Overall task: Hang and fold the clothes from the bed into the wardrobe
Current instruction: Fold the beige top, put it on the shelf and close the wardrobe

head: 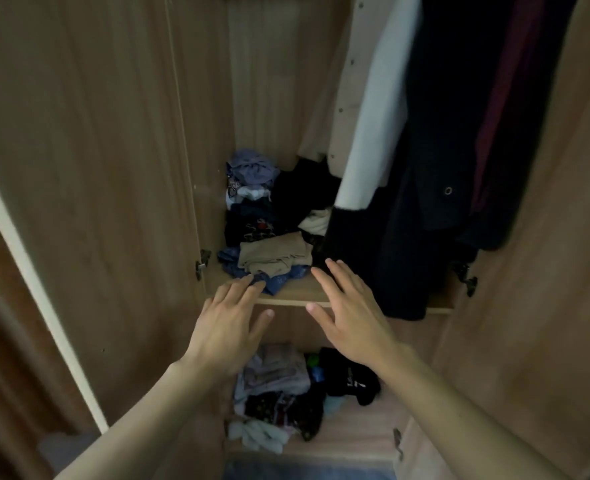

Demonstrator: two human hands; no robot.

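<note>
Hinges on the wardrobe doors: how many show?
3: left hinge and right hinge at the shelf ends, lower right hinge below. The left arm may hide another.

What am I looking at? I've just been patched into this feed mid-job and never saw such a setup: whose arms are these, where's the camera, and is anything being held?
No machine: a person works bare-handed, and this single picture comes from a wide-angle camera on their head, looking forward and down. The left hand and right hand reach with straight fingers toward an open wardrobe; neither holds anything. On the shelf lies a heap of clothes, a folded beige garment at its front. A white garment and a dark coat hang at the right. More clothes lie on the wardrobe floor below.
</note>
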